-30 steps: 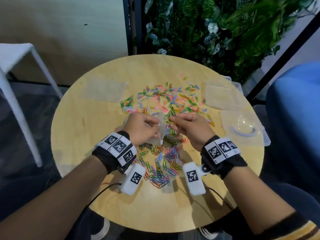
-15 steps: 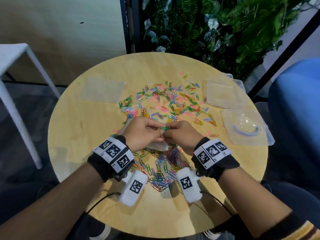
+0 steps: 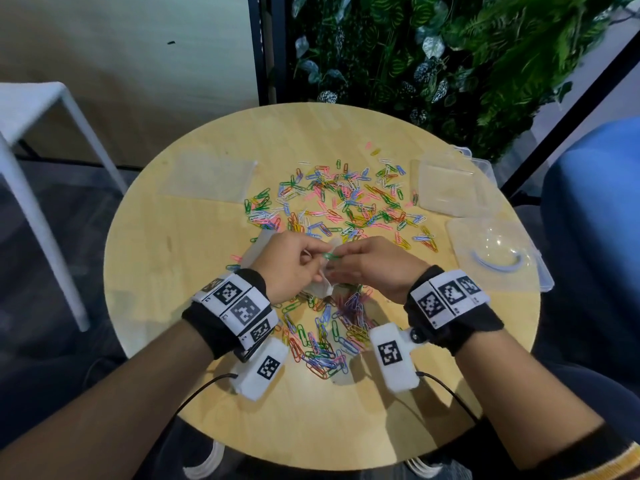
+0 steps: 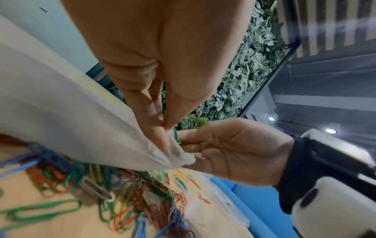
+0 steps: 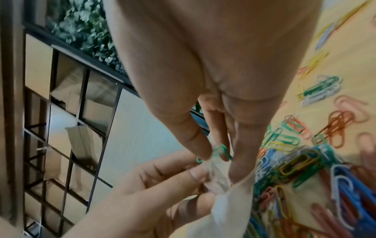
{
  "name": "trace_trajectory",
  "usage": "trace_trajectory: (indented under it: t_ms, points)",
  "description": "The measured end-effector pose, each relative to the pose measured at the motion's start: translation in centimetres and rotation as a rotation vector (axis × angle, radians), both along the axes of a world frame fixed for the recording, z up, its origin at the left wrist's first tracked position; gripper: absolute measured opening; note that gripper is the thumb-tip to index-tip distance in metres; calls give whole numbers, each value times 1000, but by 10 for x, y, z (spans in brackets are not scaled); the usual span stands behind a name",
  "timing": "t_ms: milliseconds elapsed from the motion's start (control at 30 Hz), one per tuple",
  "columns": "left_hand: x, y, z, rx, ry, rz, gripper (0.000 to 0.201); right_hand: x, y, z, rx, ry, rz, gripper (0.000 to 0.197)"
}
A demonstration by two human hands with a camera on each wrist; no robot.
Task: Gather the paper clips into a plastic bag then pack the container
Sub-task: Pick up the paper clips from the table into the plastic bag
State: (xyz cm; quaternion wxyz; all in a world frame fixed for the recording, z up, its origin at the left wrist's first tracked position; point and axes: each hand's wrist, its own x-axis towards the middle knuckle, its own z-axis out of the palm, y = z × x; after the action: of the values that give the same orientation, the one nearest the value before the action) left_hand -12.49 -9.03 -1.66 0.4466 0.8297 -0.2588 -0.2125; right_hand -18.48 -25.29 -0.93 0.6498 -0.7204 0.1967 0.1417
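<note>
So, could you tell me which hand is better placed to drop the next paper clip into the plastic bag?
The right hand: it already pinches a green paper clip right at the mouth of the plastic bag, while the left hand is busy pinching that mouth.

Plastic bag [image 3: 320,289] mostly hidden under both hands; its mouth can't be seen. Near clips in the left wrist view are blurry.

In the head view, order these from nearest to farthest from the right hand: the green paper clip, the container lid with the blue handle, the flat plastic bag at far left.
1. green paper clip: pinched by the right hand.
2. container lid: right side of the table.
3. flat plastic bag: far left.
</note>
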Motion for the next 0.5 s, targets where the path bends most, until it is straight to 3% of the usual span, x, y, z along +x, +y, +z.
trace_trajectory:
  t_ms: [67,133,367,433,500]
  points:
    - [1,1,0,-19,5,-9,30,-2,1,2,109,-23,-43,17]
    - [2,1,0,-38,24,-7,29,-2,-1,-3,44,-59,-51,21]
    - [5,5,4,-53,68,31,29,-3,1,-3,-755,-293,223,14]
    - [7,7,10,-52,10,18,27,-6,8,1,-772,-310,311,13]
    - [15,13,16,-49,-62,2,27,-10,11,7,-567,-322,263,13]
